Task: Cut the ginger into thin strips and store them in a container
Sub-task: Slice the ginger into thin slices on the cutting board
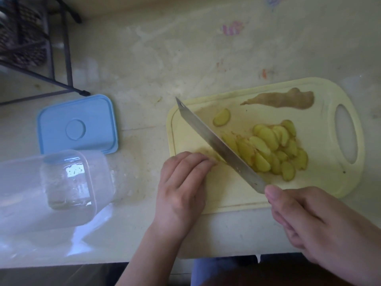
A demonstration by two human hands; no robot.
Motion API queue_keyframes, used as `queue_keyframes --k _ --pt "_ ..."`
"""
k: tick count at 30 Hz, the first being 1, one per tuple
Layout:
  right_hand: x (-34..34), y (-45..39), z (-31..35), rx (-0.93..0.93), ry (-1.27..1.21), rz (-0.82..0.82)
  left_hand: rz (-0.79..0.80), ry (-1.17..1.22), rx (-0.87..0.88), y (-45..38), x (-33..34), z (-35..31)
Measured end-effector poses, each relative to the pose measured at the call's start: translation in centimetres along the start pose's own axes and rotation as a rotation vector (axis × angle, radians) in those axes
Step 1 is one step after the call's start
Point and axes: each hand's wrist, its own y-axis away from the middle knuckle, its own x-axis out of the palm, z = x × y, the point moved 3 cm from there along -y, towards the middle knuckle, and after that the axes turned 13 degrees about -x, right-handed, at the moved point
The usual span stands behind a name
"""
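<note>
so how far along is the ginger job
Done: a pile of ginger slices lies on the cutting board. In hand: the right hand holds the knife while the left hand steadies ginger at the blade. Left: an uncut ginger piece, cutting the slices into strips, and filling the container, which looks empty, lid off.

A home kitchen, judging by the stained, pale bench carrying a cream plastic cutting board with sliced ginger and a cleaver, a clear food container and blue lid left of the board.
</note>
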Motion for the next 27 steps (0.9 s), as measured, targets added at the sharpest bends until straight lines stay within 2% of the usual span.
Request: queue_keyframes --k 8,15,19,24,27 --pt "0.2 0.2 -0.2 0.026 -0.045 -0.001 0.075 -0.013 -0.102 -0.1 -0.6 0.0" --pt "1.3 0.0 -0.6 0.012 -0.036 -0.004 0.202 -0.057 -0.28 -0.3 -1.5 -1.9" --pt "1.9 -0.4 -0.9 0.004 -0.068 -0.009 0.215 -0.038 -0.388 -0.6 -1.8 -2.2" --pt "2.0 -0.4 -1.2 0.017 -0.091 0.005 0.278 -0.02 -0.399 0.0 -1.0 -2.8" --pt "1.5 -0.5 -1.2 0.015 -0.112 0.028 0.274 -0.019 -0.311 0.3 -1.5 -2.3"
